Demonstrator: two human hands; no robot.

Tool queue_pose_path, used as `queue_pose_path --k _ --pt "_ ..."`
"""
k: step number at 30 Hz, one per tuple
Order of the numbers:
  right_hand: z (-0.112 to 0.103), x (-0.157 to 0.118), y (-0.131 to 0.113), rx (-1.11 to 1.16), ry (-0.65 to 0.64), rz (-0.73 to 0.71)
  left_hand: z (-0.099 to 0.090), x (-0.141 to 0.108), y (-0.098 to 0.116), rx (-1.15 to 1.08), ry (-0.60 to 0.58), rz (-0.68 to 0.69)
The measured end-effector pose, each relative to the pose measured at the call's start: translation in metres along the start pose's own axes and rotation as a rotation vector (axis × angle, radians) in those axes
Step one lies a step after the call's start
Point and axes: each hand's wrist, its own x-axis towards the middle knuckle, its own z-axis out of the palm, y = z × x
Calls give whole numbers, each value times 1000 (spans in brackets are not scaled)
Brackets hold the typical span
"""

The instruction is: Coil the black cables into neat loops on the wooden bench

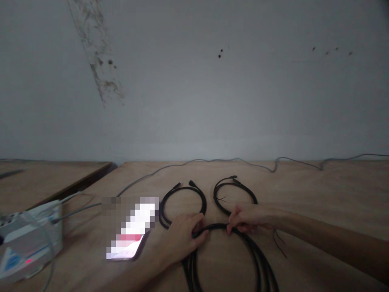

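Note:
A coiled black cable (263,265) lies at the front of the wooden table, its lower part cut off by the frame's edge. My left hand (185,237) is closed around the upper left of this coil. At the coil's upper right, my right hand (238,221) pinches the cable between its fingers. Behind my left hand rests a second black cable coil (205,199), with two connector ends pointing up. A third black cable coil (247,189) sits behind my right hand, with a thin twist tie (221,198) on its left side.
A lit phone (136,237), partly pixelated, lies left of my left hand. At the far left stands a white power strip (33,235) with a red light. One grey cord (170,165) runs along the table's back by the wall. A thin dark tie (279,243) lies below my right forearm.

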Motion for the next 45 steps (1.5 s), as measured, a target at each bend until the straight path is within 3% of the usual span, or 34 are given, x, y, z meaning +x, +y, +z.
queue_pose_path --k 9,15,24,31,45 --pt "-4 -1 2 -590 161 -360 -4 -2 5 11 -13 -18" --pt "-6 -5 -1 -751 178 -571 -4 -1 4 4 -27 -11" --pt "-9 -9 7 -919 228 -747 0 -2 -2 0 6 18" --pt "-5 -18 -3 -1056 224 -756 0 -2 -2 0 6 15" --pt "-6 -10 -5 -1056 229 -671 -2 -2 1 3 -6 9"
